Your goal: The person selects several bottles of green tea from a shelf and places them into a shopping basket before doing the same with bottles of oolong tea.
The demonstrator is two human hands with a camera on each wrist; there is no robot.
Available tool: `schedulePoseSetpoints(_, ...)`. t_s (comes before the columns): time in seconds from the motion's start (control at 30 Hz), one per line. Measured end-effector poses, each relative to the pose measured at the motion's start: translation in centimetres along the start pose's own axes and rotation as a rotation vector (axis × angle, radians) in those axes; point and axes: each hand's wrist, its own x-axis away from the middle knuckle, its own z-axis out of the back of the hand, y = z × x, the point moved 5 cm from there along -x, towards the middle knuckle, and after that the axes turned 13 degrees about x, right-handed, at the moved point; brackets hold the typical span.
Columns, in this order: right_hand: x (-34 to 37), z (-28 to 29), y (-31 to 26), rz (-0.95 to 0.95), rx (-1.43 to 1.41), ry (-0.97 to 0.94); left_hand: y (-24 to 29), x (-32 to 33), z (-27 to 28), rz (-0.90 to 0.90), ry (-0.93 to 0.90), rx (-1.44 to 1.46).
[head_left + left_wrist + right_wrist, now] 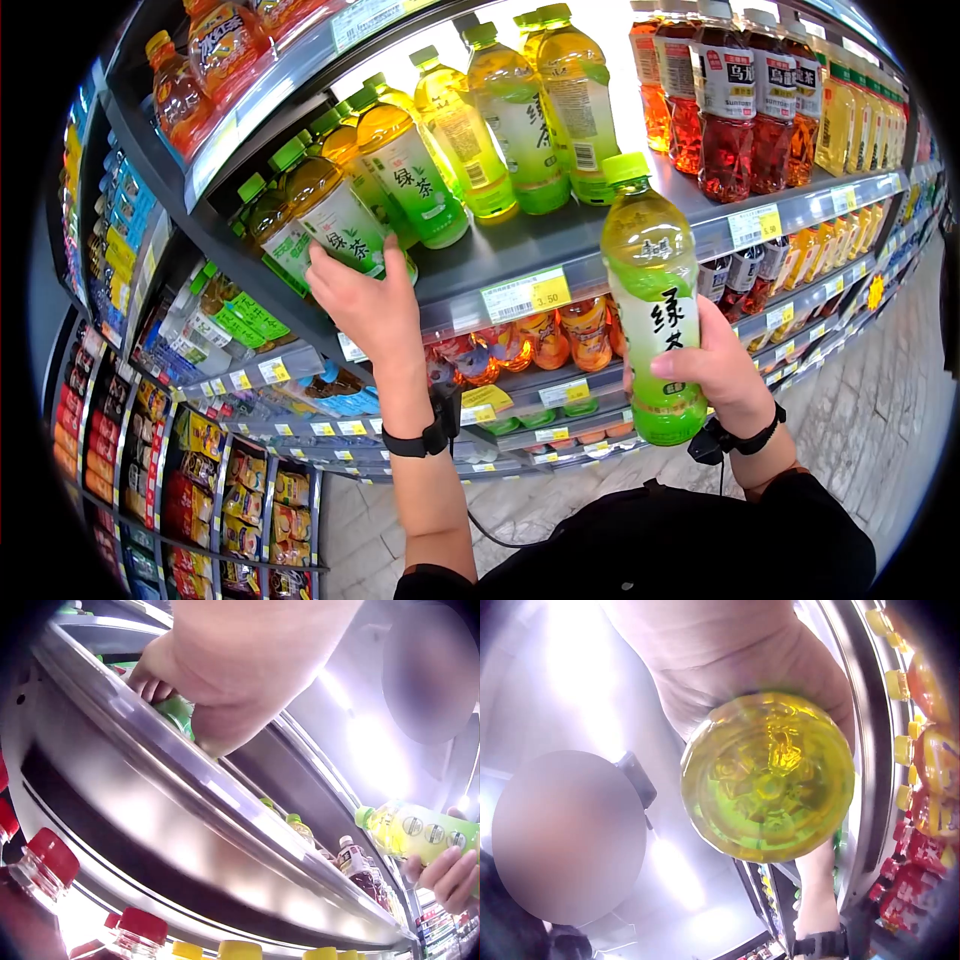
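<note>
— When seeking the green-capped clear plastic tea bottle (652, 290), look where?
— Gripped in the right hand (718, 352), long axis near upright, before the grey metal shelf (487, 262).
— And the plastic bottle with the white-and-green label (340, 222) shelved there?
— Straight ahead of the nearer left hand (365, 305), held between thumb and fingers.

Look at that right hand (715, 362), most of its fingers lost behind the green-tea bottle (648, 250), thumb masking part of the label (636, 300)! The left wrist view's edge chopped off the base, and the price tag's (526, 297) fine print was illegible!
</note>
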Motion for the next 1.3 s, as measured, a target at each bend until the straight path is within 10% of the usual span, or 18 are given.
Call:
schedulePoseSetpoints(0.43,1.0,1.5,0.1,-0.021,-0.099,-0.070,3.7,0.2,1.2,-0.260,0.205,-0.075)
schedulePoseSetpoints(0.57,1.1,2.0,0.4,-0.017,-0.076,-0.091,5.5,-1.1,-2.3,-0.197,-0.390,0.278)
schedulePoseSetpoints(0.7,1.5,2.5,0.3,-0.035,-0.060,-0.084,7.9,-4.7,-2.6,-0.511,-0.272,0.060)
schedulePoseSetpoints(1.0,0.9,2.9,0.6,0.003,-0.090,-0.133,7.0,-12.2,-8.8,-0.371,-0.517,-0.550)
schedulePoseSetpoints(1.3,1.1,3.3,1.1,-0.014,-0.060,-0.156,7.8,-11.4,-5.2,-0.493,-0.585,-0.184)
